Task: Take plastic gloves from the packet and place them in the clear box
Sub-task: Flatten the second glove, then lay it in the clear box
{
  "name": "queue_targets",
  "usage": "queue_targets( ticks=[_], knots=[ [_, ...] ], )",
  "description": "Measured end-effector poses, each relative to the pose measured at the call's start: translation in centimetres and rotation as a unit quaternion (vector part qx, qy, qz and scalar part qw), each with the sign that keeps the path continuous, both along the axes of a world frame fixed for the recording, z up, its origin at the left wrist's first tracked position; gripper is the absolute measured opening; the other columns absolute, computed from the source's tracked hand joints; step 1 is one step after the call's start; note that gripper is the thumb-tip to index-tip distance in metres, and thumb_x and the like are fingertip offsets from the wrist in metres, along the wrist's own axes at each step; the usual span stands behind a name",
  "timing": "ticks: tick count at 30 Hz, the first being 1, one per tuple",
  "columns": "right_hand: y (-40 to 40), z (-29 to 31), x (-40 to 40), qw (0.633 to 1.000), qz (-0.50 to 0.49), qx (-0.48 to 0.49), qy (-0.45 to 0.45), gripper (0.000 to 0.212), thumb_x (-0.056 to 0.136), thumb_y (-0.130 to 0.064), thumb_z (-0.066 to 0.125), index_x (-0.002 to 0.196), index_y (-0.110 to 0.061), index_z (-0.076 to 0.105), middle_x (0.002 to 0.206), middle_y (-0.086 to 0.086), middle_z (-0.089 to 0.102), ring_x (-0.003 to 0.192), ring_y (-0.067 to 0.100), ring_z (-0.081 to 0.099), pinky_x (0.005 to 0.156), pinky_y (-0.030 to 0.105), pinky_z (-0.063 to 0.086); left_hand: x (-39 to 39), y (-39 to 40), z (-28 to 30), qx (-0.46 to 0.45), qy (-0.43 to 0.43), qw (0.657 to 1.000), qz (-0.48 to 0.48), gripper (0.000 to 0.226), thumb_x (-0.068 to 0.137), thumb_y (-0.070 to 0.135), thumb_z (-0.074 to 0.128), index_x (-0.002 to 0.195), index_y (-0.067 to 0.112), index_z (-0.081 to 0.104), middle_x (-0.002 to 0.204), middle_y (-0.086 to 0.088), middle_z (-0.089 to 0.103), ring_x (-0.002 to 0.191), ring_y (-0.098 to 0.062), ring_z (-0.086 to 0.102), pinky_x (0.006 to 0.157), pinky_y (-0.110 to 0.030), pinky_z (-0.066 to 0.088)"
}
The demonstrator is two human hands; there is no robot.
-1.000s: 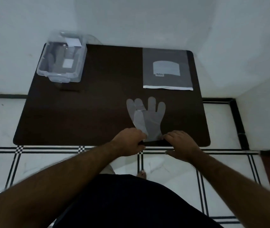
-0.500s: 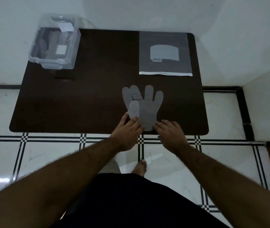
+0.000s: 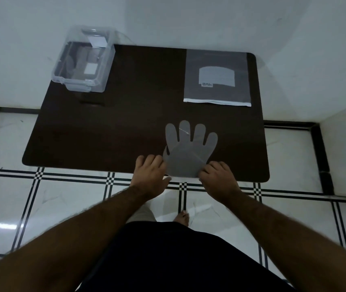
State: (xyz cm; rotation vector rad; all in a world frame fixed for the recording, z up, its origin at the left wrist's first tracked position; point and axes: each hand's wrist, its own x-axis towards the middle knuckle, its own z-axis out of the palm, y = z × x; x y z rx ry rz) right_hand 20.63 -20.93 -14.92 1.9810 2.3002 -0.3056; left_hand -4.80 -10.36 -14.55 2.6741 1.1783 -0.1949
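Left hand (image 3: 150,172) and right hand (image 3: 218,178) each with grip pinched on cuff edges of thin translucent plastic glove (image 3: 189,151), lying flat, five fingers spread, at near edge of dark matte table (image 3: 108,127). Further: flat grey packet (image 3: 217,77) far right; rigid clear box (image 3: 84,62) far left, gloves inside.

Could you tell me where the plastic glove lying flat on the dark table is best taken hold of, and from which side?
Probably at the cuff of the plastic glove, from the table's near edge. The cuff slightly overhangs that edge between the left hand and right hand, so a pinch there could get under the flat film; its fingers lie flush.
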Motion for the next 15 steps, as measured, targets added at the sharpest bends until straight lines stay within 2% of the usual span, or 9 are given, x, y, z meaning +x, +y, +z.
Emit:
queue_targets(
  ticks=[3, 4, 6, 8, 10, 12, 15],
  knots=[
    [0.0, 0.5, -0.3, 0.999, -0.009, 0.026, 0.025, 0.014, 0.092, -0.028, 0.078, 0.104, -0.021, 0.075, 0.109, 0.004, 0.076, 0.106, 0.025, 0.068, 0.097, 0.047, 0.055, 1.5, -0.7, 0.3, -0.002, -0.020, 0.999, -0.049, 0.074, 0.088, 0.069, 0.068, 0.144, 0.022, 0.057, 0.149, -0.005, 0.056, 0.140, -0.030, 0.050, 0.113, -0.059, 0.036],
    [0.1, 0.8, -0.4, 0.998, -0.012, 0.040, 0.038, 0.013, 0.093, -0.029, 0.077, 0.103, -0.021, 0.075, 0.108, 0.004, 0.076, 0.106, 0.025, 0.069, 0.097, 0.047, 0.055, 2.0, -0.9, 0.3, -0.003, -0.013, 0.998, -0.063, 0.077, 0.088, 0.069, 0.068, 0.147, 0.022, 0.056, 0.154, -0.005, 0.054, 0.145, -0.030, 0.046, 0.115, -0.061, 0.034],
    [0.5, 1.6, -0.3, 0.995, -0.021, 0.064, 0.067, 0.013, 0.097, -0.031, 0.069, 0.104, -0.022, 0.074, 0.108, 0.002, 0.076, 0.106, 0.024, 0.068, 0.098, 0.045, 0.054, 2.8, -1.1, 0.3, -0.018, -0.008, 0.998, -0.067, 0.069, 0.092, 0.063, 0.070, 0.147, 0.023, 0.059, 0.154, -0.002, 0.057, 0.150, -0.029, 0.044, 0.119, -0.064, 0.029],
    [1.1, 2.5, -0.1, 0.992, -0.028, 0.082, 0.094, 0.017, 0.101, -0.034, 0.060, 0.103, -0.023, 0.073, 0.107, 0.000, 0.074, 0.106, 0.021, 0.067, 0.099, 0.043, 0.052, 3.0, -1.0, 0.4, -0.018, -0.035, 0.998, -0.049, 0.045, 0.097, 0.050, 0.069, 0.134, 0.025, 0.067, 0.142, 0.000, 0.067, 0.143, -0.027, 0.051, 0.119, -0.062, 0.028],
    [1.8, 3.6, 0.4, 0.987, -0.024, 0.107, 0.121, 0.018, 0.102, -0.033, 0.058, 0.101, -0.021, 0.072, 0.103, 0.001, 0.073, 0.102, 0.019, 0.066, 0.097, 0.041, 0.052, 3.0, -0.6, 0.9, 0.005, -0.080, 0.997, -0.014, 0.022, 0.101, 0.039, 0.062, 0.115, 0.026, 0.073, 0.121, 0.004, 0.075, 0.127, -0.023, 0.061, 0.113, -0.054, 0.031],
    [2.8, 5.0, 0.9, 0.980, -0.020, 0.125, 0.156, 0.014, 0.102, -0.028, 0.061, 0.098, -0.020, 0.072, 0.096, 0.000, 0.071, 0.093, 0.017, 0.064, 0.091, 0.039, 0.052, 3.1, 0.3, 2.0, 0.013, -0.115, 0.993, 0.021, 0.017, 0.103, 0.036, 0.058, 0.105, 0.028, 0.073, 0.108, 0.009, 0.076, 0.114, -0.018, 0.064, 0.106, -0.047, 0.031],
    [4.8, 7.9, 1.5, 0.969, -0.041, 0.128, 0.209, 0.011, 0.099, -0.027, 0.067, 0.094, -0.020, 0.072, 0.086, -0.004, 0.068, 0.079, 0.011, 0.060, 0.077, 0.037, 0.056, 3.2, 2.4, 4.4, 0.002, -0.154, 0.987, 0.050, 0.018, 0.105, 0.036, 0.055, 0.107, 0.032, 0.072, 0.103, 0.013, 0.073, 0.107, -0.012, 0.062, 0.100, -0.041, 0.030]
  ],
)
